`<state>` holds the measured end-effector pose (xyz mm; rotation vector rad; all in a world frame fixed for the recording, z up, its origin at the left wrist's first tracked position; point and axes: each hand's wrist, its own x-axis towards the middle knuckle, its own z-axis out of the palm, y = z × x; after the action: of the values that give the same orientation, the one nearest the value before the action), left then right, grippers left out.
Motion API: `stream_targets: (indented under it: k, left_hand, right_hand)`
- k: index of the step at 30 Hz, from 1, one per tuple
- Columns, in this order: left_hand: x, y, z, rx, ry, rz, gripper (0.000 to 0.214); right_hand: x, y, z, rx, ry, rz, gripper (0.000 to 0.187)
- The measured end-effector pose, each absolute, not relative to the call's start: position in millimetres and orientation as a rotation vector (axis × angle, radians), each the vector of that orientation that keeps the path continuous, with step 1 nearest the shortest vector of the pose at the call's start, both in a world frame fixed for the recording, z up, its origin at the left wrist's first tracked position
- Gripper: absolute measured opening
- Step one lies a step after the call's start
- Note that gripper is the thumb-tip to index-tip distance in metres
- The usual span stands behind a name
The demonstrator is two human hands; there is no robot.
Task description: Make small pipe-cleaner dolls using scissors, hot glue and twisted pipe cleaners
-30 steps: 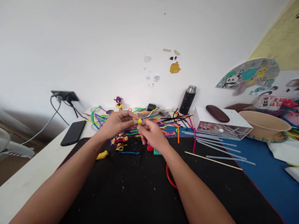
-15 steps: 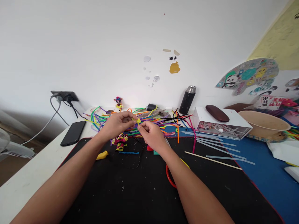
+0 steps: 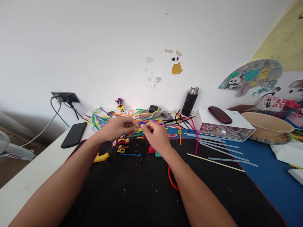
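Note:
Between my two hands is a small piece of yellow pipe cleaner, bent or coiled and partly hidden by the fingers. My left hand pinches its left side with thumb and fingers. From the other side my right hand closes thumb and fingertips on it. Just below the left hand a pink, yellow and black pipe-cleaner figure rests on the black mat. A short blue twisted piece lies in front of it. Behind both hands spreads a heap of multicoloured pipe cleaners.
A yellow-handled tool is beside my left forearm, and a red ring-shaped handle shows by my right. Glue sticks and a wooden stick lie to the right. A phone, black flask, white box and bowl stand around.
Both hands have lowered slightly, and the yellow piece with them. My right hand has shifted a little to the right, and the yellow piece has turned. Other things have stayed put.

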<state>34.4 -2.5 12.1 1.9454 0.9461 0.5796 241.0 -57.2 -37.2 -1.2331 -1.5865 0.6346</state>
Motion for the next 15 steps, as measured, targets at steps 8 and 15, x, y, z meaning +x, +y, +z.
stream_targets:
  k: [8, 15]
  left_hand:
    - [29, -4, 21, 1.821, 0.795, 0.38, 0.017]
    - [21, 1, 18, 1.657, 0.74, 0.316, 0.021]
  right_hand:
    - [239, -58, -35, -1.233, -1.653, 0.681, 0.033]
    - [240, -61, -30, -1.113, -1.543, 1.131, 0.035]
